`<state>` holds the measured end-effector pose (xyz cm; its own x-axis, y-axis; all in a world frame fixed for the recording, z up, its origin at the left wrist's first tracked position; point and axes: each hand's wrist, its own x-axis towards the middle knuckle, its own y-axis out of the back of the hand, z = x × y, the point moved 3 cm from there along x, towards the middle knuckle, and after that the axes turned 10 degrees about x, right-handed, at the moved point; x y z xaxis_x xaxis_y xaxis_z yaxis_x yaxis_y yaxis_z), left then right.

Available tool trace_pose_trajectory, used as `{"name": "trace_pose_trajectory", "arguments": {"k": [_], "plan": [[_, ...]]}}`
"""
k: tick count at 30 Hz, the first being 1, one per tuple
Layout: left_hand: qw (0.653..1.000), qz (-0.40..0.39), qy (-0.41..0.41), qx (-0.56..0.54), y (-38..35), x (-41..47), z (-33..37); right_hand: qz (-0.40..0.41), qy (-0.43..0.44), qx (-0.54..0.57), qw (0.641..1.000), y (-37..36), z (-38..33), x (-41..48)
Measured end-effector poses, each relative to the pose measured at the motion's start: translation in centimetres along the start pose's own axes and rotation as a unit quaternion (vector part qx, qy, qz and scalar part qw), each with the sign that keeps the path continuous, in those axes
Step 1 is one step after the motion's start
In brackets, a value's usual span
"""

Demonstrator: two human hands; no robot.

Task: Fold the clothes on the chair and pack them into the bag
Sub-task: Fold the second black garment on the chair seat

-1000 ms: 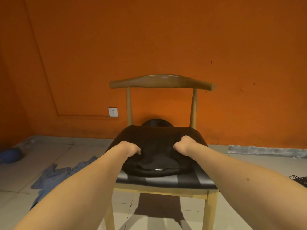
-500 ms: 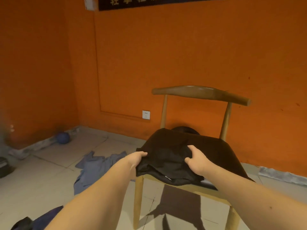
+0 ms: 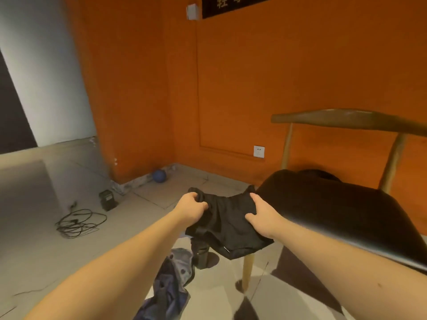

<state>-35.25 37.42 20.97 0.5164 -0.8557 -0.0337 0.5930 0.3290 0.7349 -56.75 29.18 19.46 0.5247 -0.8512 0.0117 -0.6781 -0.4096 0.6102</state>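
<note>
A folded black garment (image 3: 227,224) hangs in the air to the left of the chair, clear of the seat. My left hand (image 3: 193,207) grips its far left edge and my right hand (image 3: 263,215) grips its right side. The wooden chair (image 3: 346,121) with a black seat (image 3: 335,209) stands on the right; something dark lies at the back of the seat. A blue-grey garment (image 3: 171,280) lies crumpled on the floor under my left forearm. No bag can be made out.
A tangle of black cable (image 3: 78,222) and a small black box (image 3: 107,199) lie on the tiled floor at the left. A blue ball (image 3: 159,176) rests in the corner. Orange walls close the back, with a white socket (image 3: 258,151).
Both hands have lifted the black garment off the seat and carried it left, beyond the chair's edge. My view has swung left, showing the corner and cables.
</note>
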Motion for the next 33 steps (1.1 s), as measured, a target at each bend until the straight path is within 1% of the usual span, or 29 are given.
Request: {"name": "trace_pose_trajectory", "arguments": {"k": [3,5,7,9,11,13,16,18,20,23,25,27,29,31,33], "plan": [[0.999,0.011,0.013,0.049,2.8,-0.9,-1.9,-0.045,0.03,-0.002,0.999,-3.5,-2.1,1.2],[0.998,0.004,0.019,0.064,4.0,-1.5,-3.1,-0.096,0.055,-0.023,0.994,-6.0,-3.2,2.3],[0.997,-0.007,0.035,0.064,4.7,-1.3,-4.8,-0.126,0.056,-0.031,0.99,-8.7,-4.0,3.4],[0.997,-0.011,0.048,0.054,4.8,-1.0,-7.3,-0.14,0.046,-0.004,0.989,-11.8,-4.5,4.3],[0.997,-0.016,0.069,0.033,4.5,-0.5,-10.4,-0.154,0.041,0.024,0.987,-15.2,-4.7,5.3],[0.995,-0.023,0.093,0.006,3.9,-0.1,-13.8,-0.191,0.028,0.038,0.98,-19.1,-4.6,5.9],[0.988,-0.037,0.134,-0.064,3.1,1.0,-18.7,-0.249,0.006,0.046,0.967,-24.7,-4.9,6.8],[0.982,-0.046,0.156,-0.102,2.5,1.7,-21.8,-0.271,-0.002,0.052,0.961,-28.2,-4.7,7.7],[0.972,-0.061,0.176,-0.145,1.8,2.6,-25.0,-0.284,-0.001,0.036,0.958,-31.5,-4.3,8.6],[0.953,-0.07,0.206,-0.211,0.6,3.9,-29.8,-0.28,0.004,0.036,0.959,-36.0,-3.2,10.0],[0.945,-0.076,0.217,-0.231,-0.1,4.6,-32.6,-0.271,0.007,0.019,0.962,-38.4,-2.3,10.8],[0.953,-0.081,0.21,-0.201,-0.9,5.4,-35.1,-0.262,0.003,0.01,0.965,-40.5,-1.1,12.0],[0.968,-0.057,0.2,-0.14,-1.7,6.1,-37.8,-0.259,-0.001,0.002,0.966,-41.9,0.0,13.0],[0.983,-0.04,0.178,0.001,-2.3,6.6,-41.0,-0.255,-0.007,-0.005,0.967,-42.8,0.9,14.1],[0.972,-0.082,0.162,0.15,-3.4,6.3,-44.0,-0.255,-0.009,-0.006,0.967,-43.0,1.5,15.3]]}}
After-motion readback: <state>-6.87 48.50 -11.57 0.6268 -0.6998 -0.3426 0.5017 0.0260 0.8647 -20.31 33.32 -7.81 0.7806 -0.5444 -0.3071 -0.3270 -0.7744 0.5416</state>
